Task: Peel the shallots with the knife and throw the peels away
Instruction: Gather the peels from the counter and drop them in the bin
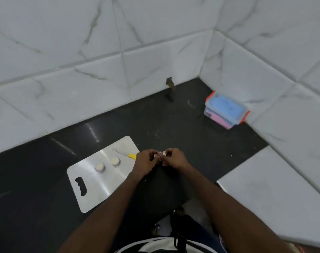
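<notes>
Shallot (162, 155): pinched between left hand (146, 161) and right hand (175, 158), above the dark tabletop (173, 121); each grip grasping it. Step, judged: stripping skin by fingers. Two peeled shallots (108, 164) on steel board (93, 190). Knife (126, 154): lying idle on board. Next: free the peel, then discard it.
</notes>
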